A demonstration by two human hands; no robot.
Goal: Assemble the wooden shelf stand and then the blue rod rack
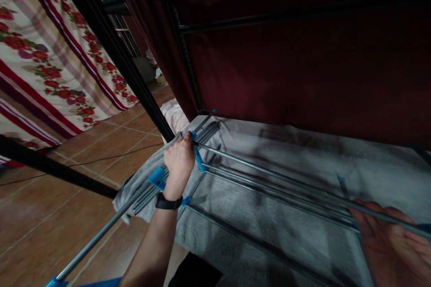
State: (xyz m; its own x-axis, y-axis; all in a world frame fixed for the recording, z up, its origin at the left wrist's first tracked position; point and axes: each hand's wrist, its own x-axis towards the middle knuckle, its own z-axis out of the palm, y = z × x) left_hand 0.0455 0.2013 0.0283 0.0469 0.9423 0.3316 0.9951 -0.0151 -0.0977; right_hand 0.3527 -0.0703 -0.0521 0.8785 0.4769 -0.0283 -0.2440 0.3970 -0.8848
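Observation:
A frame of thin grey metal tubes (262, 167) with blue plastic connectors (199, 159) lies across a grey blanket (242, 224). My left hand (181, 159), with a black band on its wrist, is closed around the frame's left end by a blue connector; the palm side is hidden. At the right edge, my right hand (392, 244) is closed around the right part of the upper long tube, its fingers partly behind it. Several loose tubes (207, 132) lie bundled beyond my left hand. Another long tube (94, 235) with a blue end slants down to the lower left.
Black metal posts (134, 76) stand at the left of the bed. Dark red cloth (286, 80) hangs behind it. A flowered curtain (50, 63) hangs on the left over a tiled floor (87, 175), where a thin dark cable (111, 158) runs.

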